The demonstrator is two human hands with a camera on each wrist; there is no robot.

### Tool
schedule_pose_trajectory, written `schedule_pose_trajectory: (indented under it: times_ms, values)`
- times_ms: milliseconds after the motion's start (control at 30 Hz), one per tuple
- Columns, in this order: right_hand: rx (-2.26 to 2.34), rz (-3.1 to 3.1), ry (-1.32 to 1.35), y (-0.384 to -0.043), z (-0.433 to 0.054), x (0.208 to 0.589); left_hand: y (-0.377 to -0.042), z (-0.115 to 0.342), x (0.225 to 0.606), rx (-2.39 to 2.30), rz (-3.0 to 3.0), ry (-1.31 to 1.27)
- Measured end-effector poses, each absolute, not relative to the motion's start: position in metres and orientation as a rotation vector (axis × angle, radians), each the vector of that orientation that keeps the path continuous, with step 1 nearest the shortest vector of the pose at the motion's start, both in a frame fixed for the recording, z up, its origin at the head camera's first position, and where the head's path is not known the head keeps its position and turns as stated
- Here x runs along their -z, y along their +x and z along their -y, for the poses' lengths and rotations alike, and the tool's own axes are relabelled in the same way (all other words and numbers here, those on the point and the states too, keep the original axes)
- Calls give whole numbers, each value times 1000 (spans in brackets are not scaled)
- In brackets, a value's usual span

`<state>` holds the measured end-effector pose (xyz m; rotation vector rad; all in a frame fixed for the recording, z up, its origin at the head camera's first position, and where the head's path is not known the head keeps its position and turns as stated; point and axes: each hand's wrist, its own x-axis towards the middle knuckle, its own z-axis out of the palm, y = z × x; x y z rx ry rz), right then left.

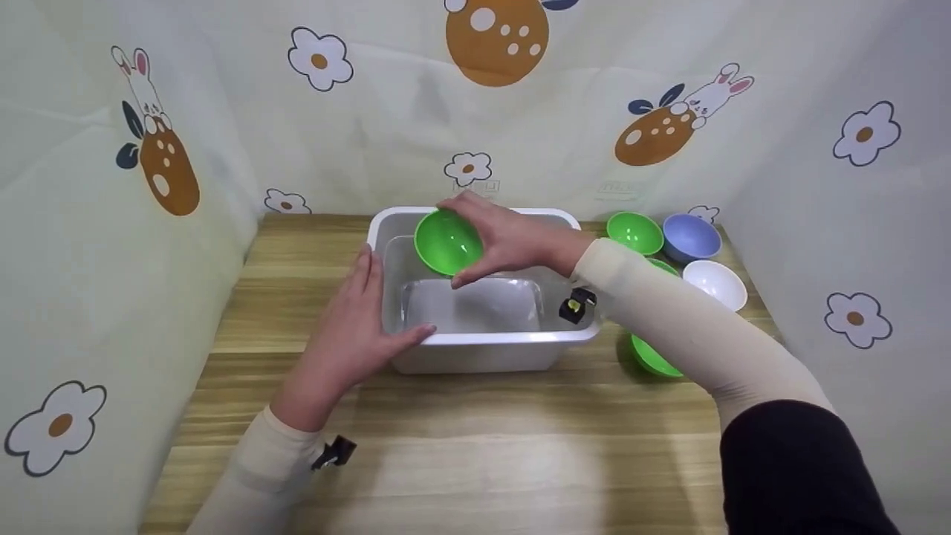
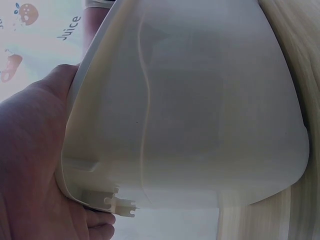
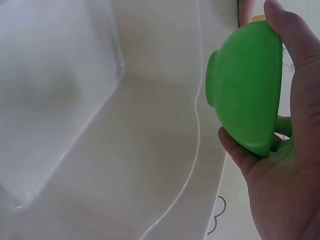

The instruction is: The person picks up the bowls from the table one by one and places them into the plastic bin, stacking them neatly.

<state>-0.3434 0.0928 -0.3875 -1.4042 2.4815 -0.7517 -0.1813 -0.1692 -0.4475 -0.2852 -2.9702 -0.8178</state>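
Over the inside of a white plastic basin [image 1: 475, 339], my right hand [image 1: 509, 236] holds a green bowl [image 1: 446, 244] by its rim. Thumb and fingers sit on opposite sides of it. The right wrist view shows the bowl [image 3: 245, 90] tipped on its side, with its foot facing the basin's inner wall. My left hand [image 1: 345, 338] lies against the basin's front left corner, fingers straight along the left side and thumb stretched over the front rim. Seen from the left wrist, the palm [image 2: 30, 155] is right at the rim, beside the smooth outer wall.
Right of the basin stand a green bowl [image 1: 635, 232], a blue bowl [image 1: 691, 238] and a white bowl [image 1: 715, 284]. Another green bowl [image 1: 652, 357] is partly hidden under my right sleeve [image 1: 669, 312], as is one behind it. Patterned cloth [image 1: 386, 134] surrounds the wooden table [image 1: 475, 461].
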Motion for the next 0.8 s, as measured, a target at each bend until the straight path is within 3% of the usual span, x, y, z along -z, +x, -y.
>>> schedule_pose_trajectory:
  times_ms: [800]
  values:
    - [598,-2450,-1459,-342,-65,420,-181,170,447,863,2953,-309]
